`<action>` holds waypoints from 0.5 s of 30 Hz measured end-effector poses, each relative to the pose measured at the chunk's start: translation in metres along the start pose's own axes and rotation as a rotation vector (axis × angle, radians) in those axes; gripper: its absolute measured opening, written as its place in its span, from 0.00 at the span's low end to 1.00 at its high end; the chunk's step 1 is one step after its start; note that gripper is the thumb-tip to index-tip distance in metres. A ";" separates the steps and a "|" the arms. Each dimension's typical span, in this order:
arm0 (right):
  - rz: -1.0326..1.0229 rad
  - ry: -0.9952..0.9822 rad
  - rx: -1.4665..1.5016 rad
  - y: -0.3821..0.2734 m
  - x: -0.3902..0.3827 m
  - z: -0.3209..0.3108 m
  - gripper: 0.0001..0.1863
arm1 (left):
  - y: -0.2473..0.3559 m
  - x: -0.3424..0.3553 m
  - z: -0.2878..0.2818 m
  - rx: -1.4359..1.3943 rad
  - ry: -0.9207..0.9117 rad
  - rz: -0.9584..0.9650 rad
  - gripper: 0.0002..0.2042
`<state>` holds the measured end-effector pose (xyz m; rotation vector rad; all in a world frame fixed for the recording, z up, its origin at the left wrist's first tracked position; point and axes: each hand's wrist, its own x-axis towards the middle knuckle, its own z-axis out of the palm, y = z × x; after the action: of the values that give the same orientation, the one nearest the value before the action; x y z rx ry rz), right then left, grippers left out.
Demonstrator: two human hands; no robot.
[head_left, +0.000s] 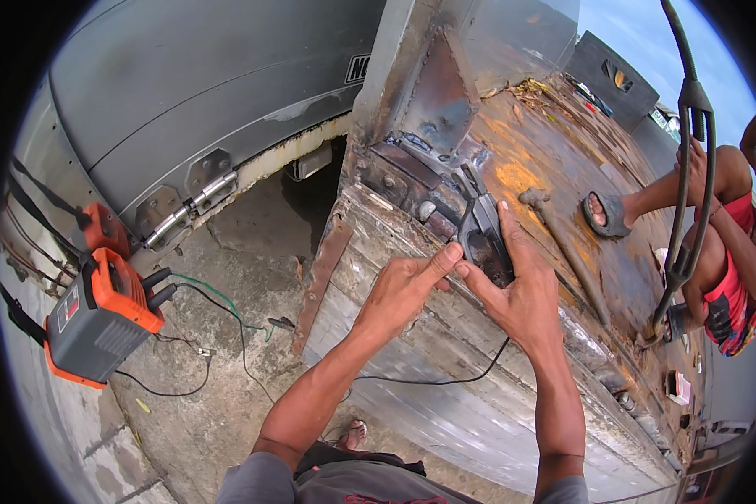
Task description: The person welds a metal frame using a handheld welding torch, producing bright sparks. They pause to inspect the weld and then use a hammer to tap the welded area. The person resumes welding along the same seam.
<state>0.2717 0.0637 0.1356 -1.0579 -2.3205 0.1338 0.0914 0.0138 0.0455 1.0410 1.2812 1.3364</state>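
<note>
My right hand is wrapped round the black handle of a welding clamp, whose metal jaws point up toward the welded corner. My left hand is closed, its thumb tip at the clamp's lower lever beside my right thumb. Part of the grip is hidden by the fingers. Just beyond the jaws is a rusty steel gusset plate welded to an upright post. Beneath my hands runs the worn metal edge of a truck bed. A black cable passes behind my right wrist.
An orange and grey welding machine hangs at left, with leads trailing over the concrete floor. A rusty hammer lies on the bed. At right, a co-worker's sandalled foot rests there, beside a hanging black strap. Grey panel stands behind.
</note>
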 end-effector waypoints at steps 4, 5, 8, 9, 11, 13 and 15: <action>0.053 -0.034 0.002 -0.005 0.004 0.004 0.53 | -0.004 0.004 -0.003 -0.129 -0.037 -0.021 0.42; 0.053 -0.035 0.002 -0.004 0.005 0.004 0.52 | -0.003 0.004 -0.003 -0.140 -0.034 -0.026 0.41; 0.023 -0.021 -0.013 0.002 0.007 0.010 0.53 | -0.002 0.006 -0.003 -0.163 -0.032 -0.023 0.40; -0.006 -0.005 -0.027 0.006 0.007 0.012 0.53 | -0.002 0.006 -0.003 -0.169 -0.032 -0.019 0.40; -0.040 0.013 -0.029 0.010 0.007 0.014 0.53 | 0.002 0.005 -0.002 -0.173 -0.020 -0.027 0.39; -0.048 0.020 -0.007 0.011 0.007 0.015 0.53 | 0.002 0.006 -0.002 -0.179 -0.016 -0.030 0.39; -0.043 0.014 -0.001 0.010 0.007 0.015 0.53 | 0.000 0.007 -0.002 -0.187 -0.020 -0.026 0.39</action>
<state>0.2664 0.0777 0.1234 -1.0061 -2.3291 0.1080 0.0882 0.0200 0.0447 0.9023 1.1273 1.3931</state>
